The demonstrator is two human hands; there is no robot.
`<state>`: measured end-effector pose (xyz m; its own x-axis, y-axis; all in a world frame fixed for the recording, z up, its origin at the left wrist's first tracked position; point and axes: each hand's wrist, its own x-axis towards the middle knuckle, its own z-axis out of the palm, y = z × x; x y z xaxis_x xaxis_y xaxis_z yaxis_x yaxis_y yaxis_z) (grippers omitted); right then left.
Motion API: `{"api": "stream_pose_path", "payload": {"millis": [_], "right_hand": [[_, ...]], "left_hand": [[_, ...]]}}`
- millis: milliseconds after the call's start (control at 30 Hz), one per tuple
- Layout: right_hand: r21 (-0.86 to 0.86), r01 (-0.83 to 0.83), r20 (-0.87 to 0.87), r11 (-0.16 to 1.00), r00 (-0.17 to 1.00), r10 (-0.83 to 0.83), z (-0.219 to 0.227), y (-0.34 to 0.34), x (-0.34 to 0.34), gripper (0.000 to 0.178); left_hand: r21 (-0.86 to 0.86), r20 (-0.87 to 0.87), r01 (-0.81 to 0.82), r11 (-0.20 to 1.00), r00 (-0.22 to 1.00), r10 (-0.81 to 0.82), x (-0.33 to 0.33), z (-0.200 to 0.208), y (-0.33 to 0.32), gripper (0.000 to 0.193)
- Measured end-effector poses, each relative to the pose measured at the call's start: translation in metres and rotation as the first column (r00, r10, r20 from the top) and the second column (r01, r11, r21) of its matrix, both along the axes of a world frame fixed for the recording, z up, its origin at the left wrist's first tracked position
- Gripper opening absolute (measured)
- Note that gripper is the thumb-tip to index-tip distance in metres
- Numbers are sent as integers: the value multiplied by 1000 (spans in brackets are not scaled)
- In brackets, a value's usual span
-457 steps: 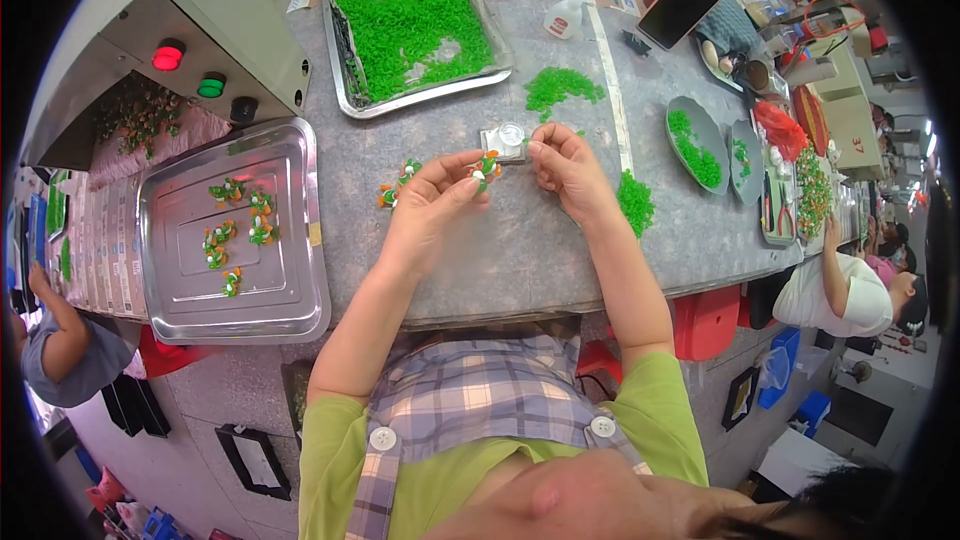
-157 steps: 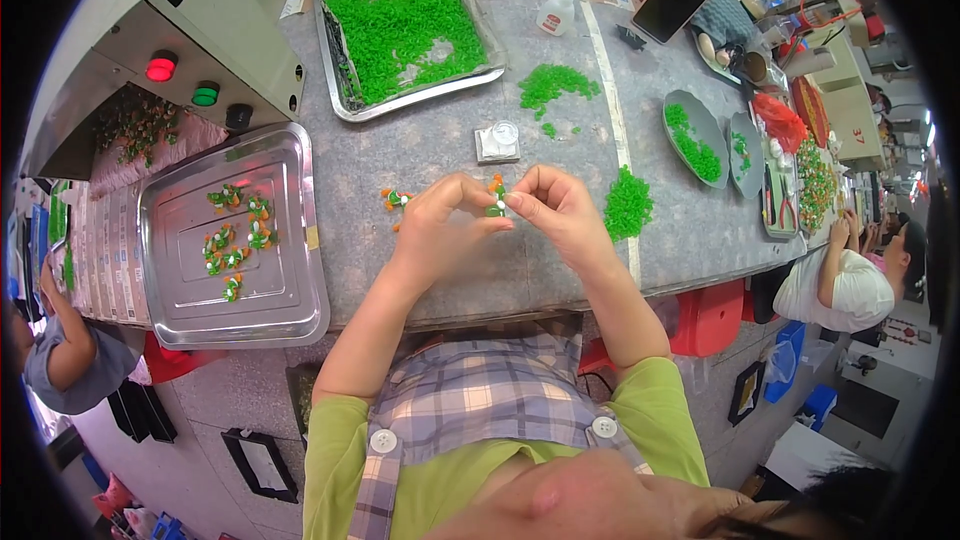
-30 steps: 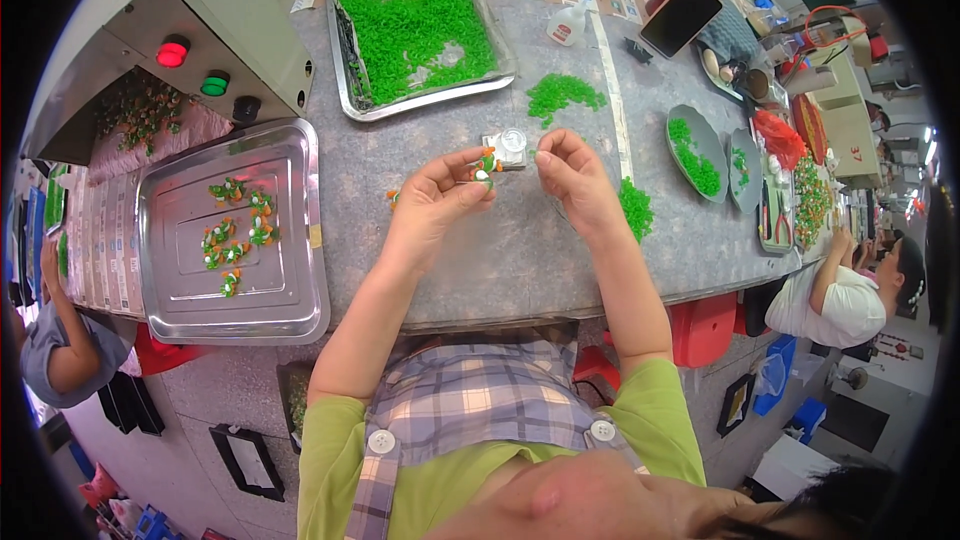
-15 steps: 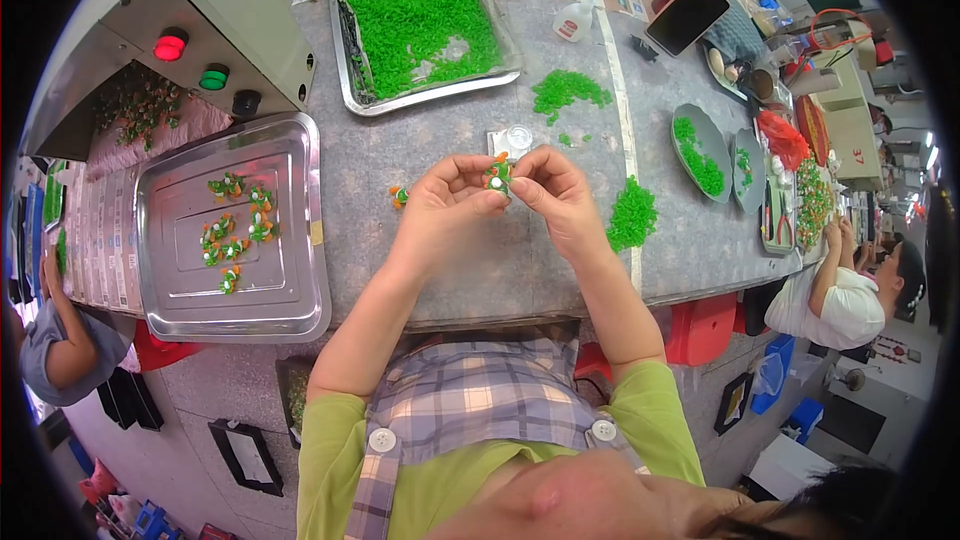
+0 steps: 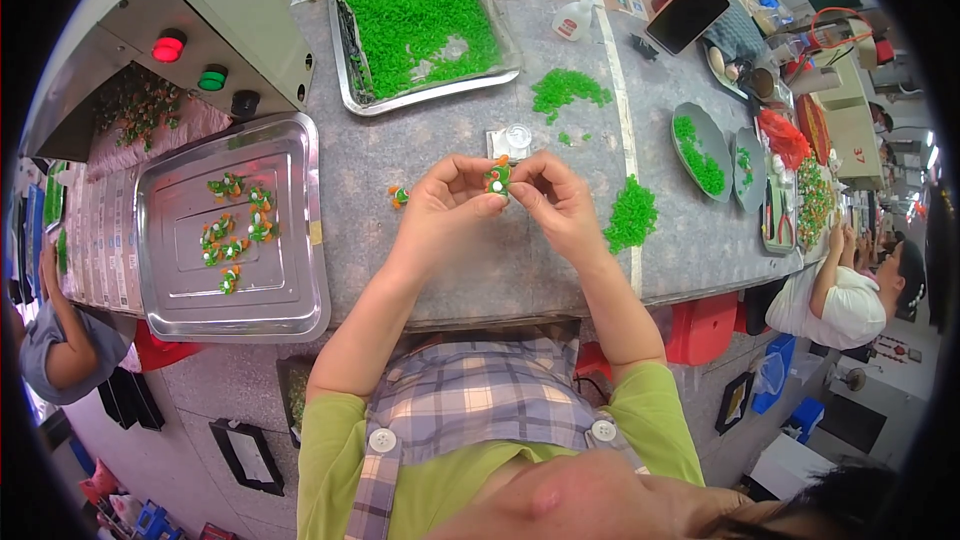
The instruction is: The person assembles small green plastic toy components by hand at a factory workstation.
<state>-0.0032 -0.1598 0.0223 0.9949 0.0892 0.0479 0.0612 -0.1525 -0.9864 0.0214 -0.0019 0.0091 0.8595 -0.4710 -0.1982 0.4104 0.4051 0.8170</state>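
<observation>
Between my two hands, over the middle of the table, is a small green, orange and white figurine point(image 5: 498, 178). My left hand point(image 5: 448, 198) pinches it from the left with thumb and fingers. The fingers of my right hand point(image 5: 556, 202) are pinched together at its right side; whether they hold a tiny piece is too small to see. Another such figurine point(image 5: 398, 196) lies on the table, just left of my left hand. Behind my hands sits a small white block with a round clear dish point(image 5: 517, 137). A heap of small green pieces point(image 5: 632, 215) lies to the right.
Several finished-looking figurines lie in a metal tray point(image 5: 300, 300) at left, beside a grey machine point(image 5: 230, 10) with buttons. A rimmed tray point(image 5: 440, 88) of green pieces stands at the back. Right of me are a white bottle point(image 5: 573, 20), grey dishes point(image 5: 715, 187) and a phone point(image 5: 688, 15).
The figurine has turned slightly in my fingers, showing more of its front. My right fingertips have shifted a little at its side. Everything else on the table stays put.
</observation>
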Motion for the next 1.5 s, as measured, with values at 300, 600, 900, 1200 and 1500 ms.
{"api": "stream_pose_path", "payload": {"millis": [300, 600, 900, 1200, 1500], "right_hand": [[314, -7, -44, 949, 999, 22, -6, 3, -1, 6], [133, 33, -95, 991, 995, -21, 2, 1, -3, 8], [216, 35, -175, 976, 985, 4, 2, 2, 0, 8], [334, 82, -269, 939, 963, 11, 4, -2, -2, 6], [-320, 396, 87, 861, 917, -390, 2, -95, -10, 8]], "left_hand": [[48, 111, -19, 999, 994, 13, -1, -2, -2, 30], [221, 340, -170, 960, 936, 87, -7, -9, -7, 26], [262, 379, -214, 941, 920, 104, -7, -10, -7, 26], [266, 249, -99, 959, 968, 30, -5, -5, -8, 27], [432, 405, -454, 779, 870, 283, 0, 26, 96, 24]]}}
